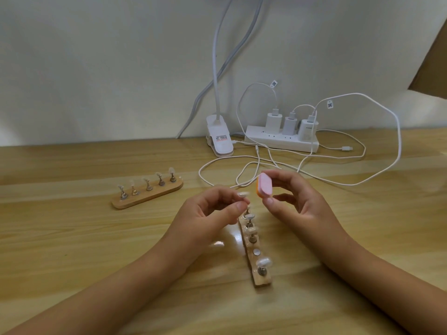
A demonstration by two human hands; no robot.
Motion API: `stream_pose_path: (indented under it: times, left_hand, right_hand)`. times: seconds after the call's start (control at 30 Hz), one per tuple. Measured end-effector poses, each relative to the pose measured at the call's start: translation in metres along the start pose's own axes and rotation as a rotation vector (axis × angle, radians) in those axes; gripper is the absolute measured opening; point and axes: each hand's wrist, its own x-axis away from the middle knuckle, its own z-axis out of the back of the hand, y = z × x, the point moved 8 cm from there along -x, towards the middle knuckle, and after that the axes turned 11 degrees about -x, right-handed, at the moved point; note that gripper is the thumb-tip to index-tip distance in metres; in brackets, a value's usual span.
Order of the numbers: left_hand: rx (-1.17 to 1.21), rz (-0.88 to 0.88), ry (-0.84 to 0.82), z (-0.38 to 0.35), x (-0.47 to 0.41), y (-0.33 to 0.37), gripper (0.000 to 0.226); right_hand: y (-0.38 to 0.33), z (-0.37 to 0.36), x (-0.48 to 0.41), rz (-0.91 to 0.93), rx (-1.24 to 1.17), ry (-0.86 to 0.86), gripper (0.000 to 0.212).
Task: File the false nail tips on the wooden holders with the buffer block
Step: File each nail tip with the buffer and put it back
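Pinching the buffer block [264, 187] in my right hand [297, 206], thumb against fingers. Left hand [208, 213] pinches one nail tip [242, 194] above the near wooden holder [260, 279]. Block and tip just apart. Filing looks about to start. Next: pink face onto tip edge, light strokes.

Bare hands [208, 213] [300, 201], forearms [116, 291]; nails [240, 206] seemingly short.
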Motion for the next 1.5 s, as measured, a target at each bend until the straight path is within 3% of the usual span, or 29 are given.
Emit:
stream_pose_path:
  times: [0.23,0.63,0.9,1.17,1.5]
  left_hand:
    - [0.304,0.060,-0.052,-0.005,0.000,0.004,0.013]
    - [0.429,0.099,-0.234,-0.016,0.002,0.009,0.007]
    - [0.410,0.118,-0.202,-0.015,0.001,0.005,0.011]
    - [0.154,0.034,-0.005,-0.001,0.000,0.005,0.007]
    - [-0.012,-0.024,-0.022,-0.005,0.001,0.001,0.014]
  right_hand:
    - [-0.008,-0.010,0.005,0.124,0.085,-0.097,0.048]
    - [-0.009,-0.013,0.005,0.112,0.081,-0.119,0.044]
    - [-0.009,-0.013,0.005,0.090,0.083,-0.114,0.047]
    - [-0.013,0.013,0.002,0.133,-0.049,0.140,0.048]
    - [-0.025,-0.012,0.009,0.279,0.149,-0.053,0.044]
